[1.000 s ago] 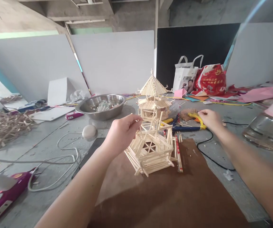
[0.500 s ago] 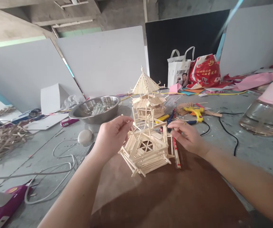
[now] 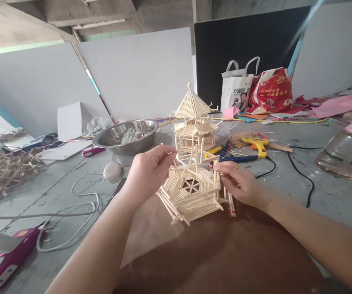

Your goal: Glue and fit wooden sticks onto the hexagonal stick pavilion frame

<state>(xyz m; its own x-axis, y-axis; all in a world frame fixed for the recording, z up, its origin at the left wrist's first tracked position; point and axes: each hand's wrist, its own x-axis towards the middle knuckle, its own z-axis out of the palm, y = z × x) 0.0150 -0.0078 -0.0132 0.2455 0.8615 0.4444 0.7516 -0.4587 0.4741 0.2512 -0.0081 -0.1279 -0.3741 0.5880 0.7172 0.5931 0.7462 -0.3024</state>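
A hexagonal model base [image 3: 194, 206] built of thin wooden sticks sits on the brown board [image 3: 212, 253] before me, with a railing of posts around it. At its left side my left hand [image 3: 148, 171] is closed, thumb and fingertips pinched on the upper railing. My right hand [image 3: 243, 181] has its fingers closed on the right corner post, a ring on one finger. Directly behind stands a stick pavilion [image 3: 194, 104] with a pointed roof and a lower tier. Beside my right hand lies a narrow packet of sticks [image 3: 231, 206] with red marks.
A steel bowl [image 3: 125, 139] stands back left, a white round object [image 3: 112, 171] nearer. Yellow-blue glue gun [image 3: 254, 149] and its black cord lie right. A pink-topped jug [image 3: 344, 153] is far right, stick scraps [image 3: 7, 171] far left, and a purple device [image 3: 10, 257] lower left.
My right hand has moved in against the model's right corner post. My left hand stays at the left railing. The whole view has shifted slightly.
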